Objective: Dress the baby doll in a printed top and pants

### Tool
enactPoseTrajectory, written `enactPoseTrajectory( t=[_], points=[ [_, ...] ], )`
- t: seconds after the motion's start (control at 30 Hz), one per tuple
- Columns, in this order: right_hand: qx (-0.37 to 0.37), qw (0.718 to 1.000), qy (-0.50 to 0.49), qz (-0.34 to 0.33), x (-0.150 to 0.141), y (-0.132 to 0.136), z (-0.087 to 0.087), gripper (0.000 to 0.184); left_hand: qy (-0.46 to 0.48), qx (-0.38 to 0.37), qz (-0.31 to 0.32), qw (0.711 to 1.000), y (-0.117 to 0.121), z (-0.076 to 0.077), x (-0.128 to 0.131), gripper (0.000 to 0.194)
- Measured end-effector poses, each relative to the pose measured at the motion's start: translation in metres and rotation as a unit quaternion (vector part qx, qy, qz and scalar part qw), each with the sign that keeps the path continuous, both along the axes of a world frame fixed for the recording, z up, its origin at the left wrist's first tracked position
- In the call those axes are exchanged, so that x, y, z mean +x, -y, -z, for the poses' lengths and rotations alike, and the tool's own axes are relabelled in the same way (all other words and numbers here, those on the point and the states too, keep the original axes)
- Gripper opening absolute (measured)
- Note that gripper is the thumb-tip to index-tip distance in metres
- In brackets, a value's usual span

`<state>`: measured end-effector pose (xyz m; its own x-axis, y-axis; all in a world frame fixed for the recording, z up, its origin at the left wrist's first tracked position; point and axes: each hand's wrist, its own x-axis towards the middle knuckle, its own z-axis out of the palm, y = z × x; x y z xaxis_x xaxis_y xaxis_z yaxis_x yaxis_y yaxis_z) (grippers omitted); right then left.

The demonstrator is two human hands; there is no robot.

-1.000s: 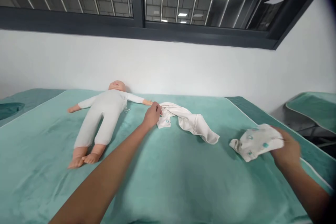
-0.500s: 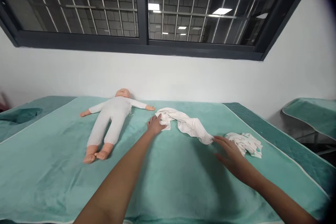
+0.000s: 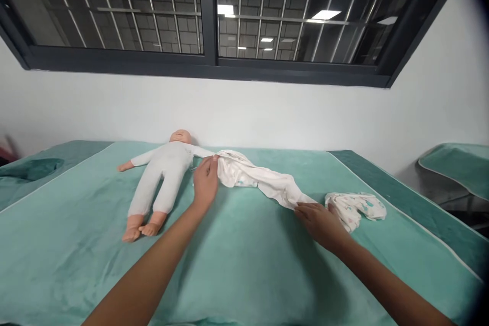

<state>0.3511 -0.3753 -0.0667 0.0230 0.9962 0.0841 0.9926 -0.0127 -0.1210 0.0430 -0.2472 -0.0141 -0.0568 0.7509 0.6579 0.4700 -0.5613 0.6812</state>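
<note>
A baby doll point(image 3: 162, 173) in a white suit lies on its back on the teal bed cover point(image 3: 244, 270), head toward the wall. Beside it, a white baby garment point(image 3: 260, 179) is stretched out between my hands. My left hand point(image 3: 205, 183) grips its upper end next to the doll's arm. Fingers closed, my right hand point(image 3: 318, 219) holds the lower end. A small crumpled patterned cloth point(image 3: 357, 206) lies just right of my right hand.
The bed stands against a white wall under a barred window point(image 3: 214, 15). A darker green cover point(image 3: 30, 168) lies at the far left. Another teal-covered surface point(image 3: 456, 165) stands at the right, across a gap.
My right hand put down the patterned cloth and came left to take the white garment's lower end. My left hand pulled the upper end toward the doll, stretching the garment out.
</note>
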Motion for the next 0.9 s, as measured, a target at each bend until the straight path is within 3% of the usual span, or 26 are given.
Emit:
enactPoseTrajectory(
  t=[0.07, 0.13, 0.23, 0.37, 0.53, 0.63, 0.73, 0.8, 0.9],
  points=[
    [-0.034, 0.999, 0.031, 0.014, -0.009, -0.004, -0.021, 0.040, -0.014, 0.038, -0.055, 0.998, 0.010, -0.004, -0.012, 0.036],
    [-0.026, 0.997, 0.050, 0.043, -0.022, -0.013, -0.040, 0.046, -0.059, 0.060, -0.093, 0.992, 0.015, 0.003, -0.019, 0.026],
    [0.048, 0.996, 0.036, 0.067, -0.040, -0.034, -0.056, 0.042, -0.173, 0.053, -0.048, 0.982, 0.017, 0.021, -0.015, 0.023],
    [0.099, 0.994, -0.032, -0.026, -0.062, -0.079, -0.053, 0.026, -0.329, -0.070, 0.024, 0.941, 0.002, 0.034, 0.005, 0.039],
    [0.041, 0.989, -0.038, -0.135, -0.089, -0.141, -0.035, 0.031, -0.371, -0.186, 0.052, 0.908, -0.035, 0.030, 0.025, 0.043],
    [-0.001, 0.982, -0.028, -0.187, -0.100, -0.156, -0.030, 0.028, -0.379, -0.208, 0.094, 0.897, -0.038, 0.027, 0.027, 0.035],
    [-0.006, 0.977, -0.026, -0.214, -0.102, -0.145, -0.038, 0.014, -0.365, -0.194, 0.124, 0.902, -0.022, 0.016, 0.021, 0.024],
    [0.008, 0.975, -0.028, -0.219, -0.099, -0.126, -0.054, 0.021, -0.335, -0.201, 0.160, 0.907, -0.005, 0.000, 0.015, 0.029],
    [0.053, 0.968, -0.043, -0.243, -0.094, -0.092, -0.091, 0.038, -0.264, -0.208, 0.223, 0.915, 0.022, -0.038, 0.007, 0.036]
  ],
)
